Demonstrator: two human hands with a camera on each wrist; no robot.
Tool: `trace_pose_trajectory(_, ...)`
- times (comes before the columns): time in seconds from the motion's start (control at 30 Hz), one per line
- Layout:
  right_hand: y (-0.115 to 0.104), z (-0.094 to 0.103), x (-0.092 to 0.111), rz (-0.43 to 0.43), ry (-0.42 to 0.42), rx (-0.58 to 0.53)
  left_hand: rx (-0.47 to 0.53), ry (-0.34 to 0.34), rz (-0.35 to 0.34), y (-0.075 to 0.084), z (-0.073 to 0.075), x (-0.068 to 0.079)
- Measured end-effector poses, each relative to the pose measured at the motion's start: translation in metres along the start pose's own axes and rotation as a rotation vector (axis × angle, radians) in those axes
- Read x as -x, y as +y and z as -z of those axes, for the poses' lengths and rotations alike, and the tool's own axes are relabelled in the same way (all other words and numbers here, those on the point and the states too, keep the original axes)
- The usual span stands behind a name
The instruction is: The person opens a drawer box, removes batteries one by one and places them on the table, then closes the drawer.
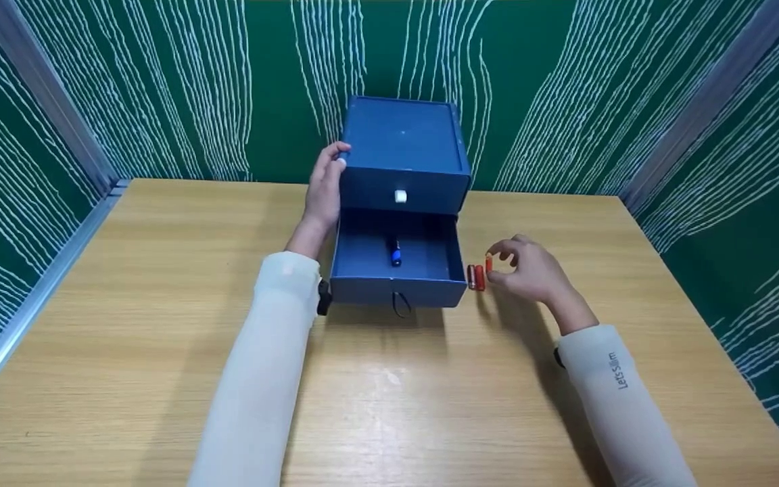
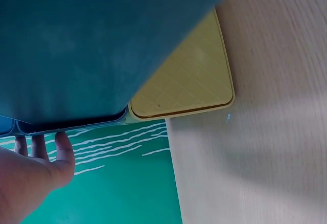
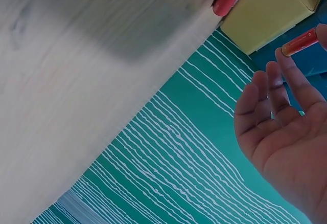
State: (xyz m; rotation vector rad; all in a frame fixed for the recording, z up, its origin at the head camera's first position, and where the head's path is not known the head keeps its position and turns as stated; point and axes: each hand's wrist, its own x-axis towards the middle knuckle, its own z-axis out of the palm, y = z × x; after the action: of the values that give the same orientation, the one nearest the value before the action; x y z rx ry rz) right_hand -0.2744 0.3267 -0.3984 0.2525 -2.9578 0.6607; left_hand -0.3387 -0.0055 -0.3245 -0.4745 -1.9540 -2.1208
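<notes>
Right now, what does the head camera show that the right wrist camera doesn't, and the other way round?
Only the head view: the left hand, a white knob and a pen-like item in the open drawer.
Only the right wrist view: a yellow panel.
Both: the right hand pinching a small red cylinder, the blue cabinet, wooden table and green wall.

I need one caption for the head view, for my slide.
Left hand against the blue cabinet, right hand pinching a red battery beside the open drawer.
</notes>
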Motion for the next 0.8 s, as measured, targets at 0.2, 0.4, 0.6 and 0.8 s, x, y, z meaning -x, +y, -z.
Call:
trace_pose_trajectory(0.2,0.0027,-0.0023,0.0003,-0.003,-0.017,0.001,-0.008,0.006,0.011,0.0008,0.0008,0.0017)
trace_pose_trajectory(0.4,0.0052,-0.0042,0.0013,0.011,-0.032,0.016,-0.030,0.009,0.022,0.0017,0.0009,0.0020)
trace_pose_trajectory(0.6,0.0074,-0.0072,0.0005,-0.009,-0.044,0.021,-0.040,0.001,0.032,0.0017,0.0009,0.0021)
trace_pose_trajectory(0.8,0.0089,-0.0093,0.0001,-0.033,-0.062,0.032,-0.035,0.003,0.024,0.0025,0.0000,0.0017)
